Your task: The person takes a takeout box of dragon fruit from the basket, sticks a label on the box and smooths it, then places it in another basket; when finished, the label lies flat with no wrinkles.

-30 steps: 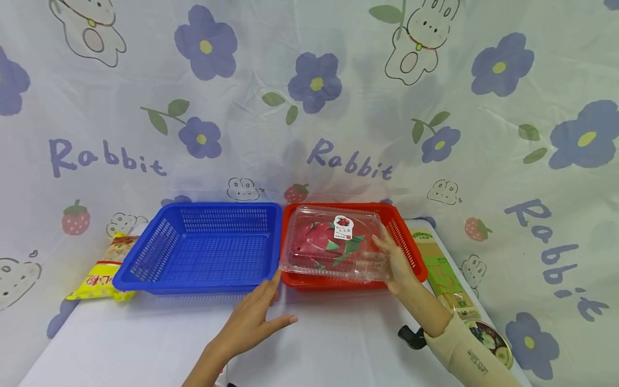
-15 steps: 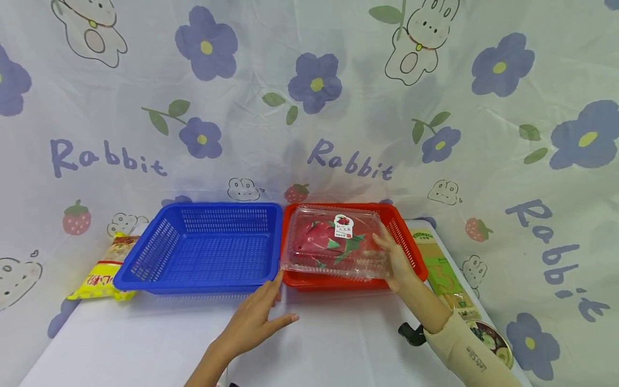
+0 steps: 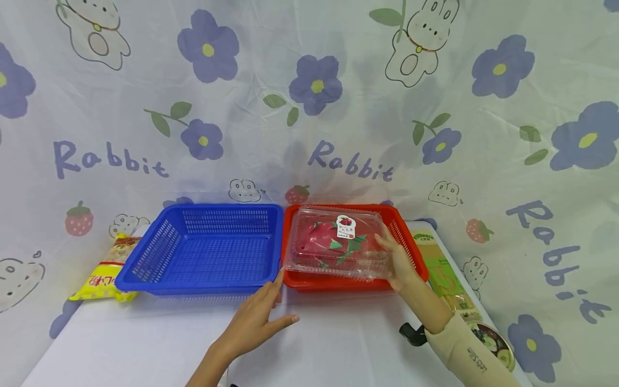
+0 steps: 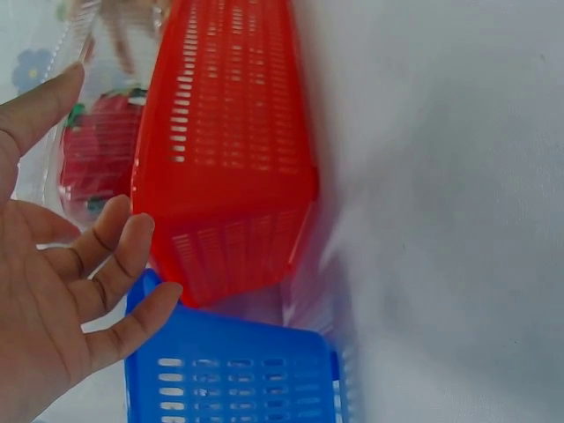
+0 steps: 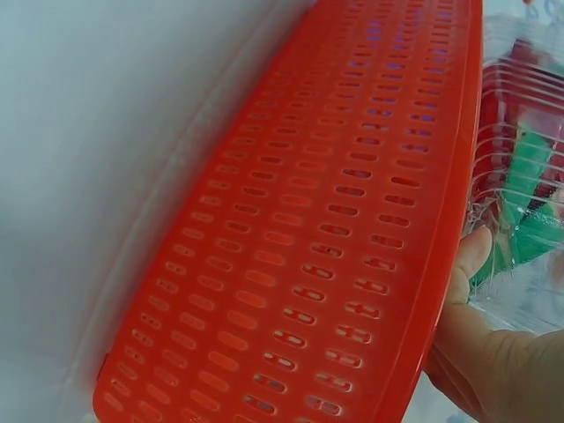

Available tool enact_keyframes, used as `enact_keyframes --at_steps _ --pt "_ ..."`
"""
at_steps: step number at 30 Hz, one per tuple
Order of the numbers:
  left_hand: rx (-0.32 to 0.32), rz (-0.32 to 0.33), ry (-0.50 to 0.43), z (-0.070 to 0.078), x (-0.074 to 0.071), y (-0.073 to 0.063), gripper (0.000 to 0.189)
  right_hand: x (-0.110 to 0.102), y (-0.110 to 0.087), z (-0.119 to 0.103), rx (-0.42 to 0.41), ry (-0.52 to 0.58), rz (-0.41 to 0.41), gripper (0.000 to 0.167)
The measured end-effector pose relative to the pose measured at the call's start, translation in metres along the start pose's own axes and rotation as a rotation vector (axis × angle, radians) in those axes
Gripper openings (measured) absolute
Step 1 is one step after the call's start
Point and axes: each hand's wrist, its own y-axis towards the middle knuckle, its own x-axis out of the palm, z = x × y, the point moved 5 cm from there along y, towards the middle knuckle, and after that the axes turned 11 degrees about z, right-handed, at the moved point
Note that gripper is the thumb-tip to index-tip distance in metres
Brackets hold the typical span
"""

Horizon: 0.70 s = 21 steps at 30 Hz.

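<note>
A clear plastic box of dragon fruit, with a white label on its lid, sits tilted at the top of the red basket. My right hand grips its right end; in the right wrist view the thumb lies against the clear plastic. At the box's near left corner is my left hand, fingers extended and thumb spread. Whether its fingertip touches the box I cannot tell. The left wrist view shows its loosely bent fingers beside the red basket's rim, with nothing held.
A blue basket stands left of the red one, with a yellow food bag beyond it. At the right lie a green noodle-like packet and a round lidded tub. A small black object is near my right forearm.
Almost nothing differs. The head view has shifted very slightly, while both hands and the box keep their places at the red basket.
</note>
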Motion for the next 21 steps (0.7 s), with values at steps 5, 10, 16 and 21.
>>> enact_keyframes --at_steps 5,10,16,21 --pt "0.016 0.006 0.004 0.0008 0.0007 0.0012 0.1 -0.0016 0.0019 -0.0006 -0.005 0.0 0.011 0.065" --pt "0.013 0.006 -0.003 0.0011 0.0013 0.0013 0.1 -0.0037 0.0034 -0.0016 -0.006 -0.004 0.005 0.065" --pt "0.007 0.001 -0.003 0.0012 0.0024 0.0017 0.1 -0.0049 0.0045 -0.0026 0.0 -0.001 -0.011 0.064" --pt "0.003 -0.003 -0.001 0.0014 0.0035 0.0021 0.1 -0.0037 0.0057 -0.0019 -0.003 0.002 -0.03 0.064"
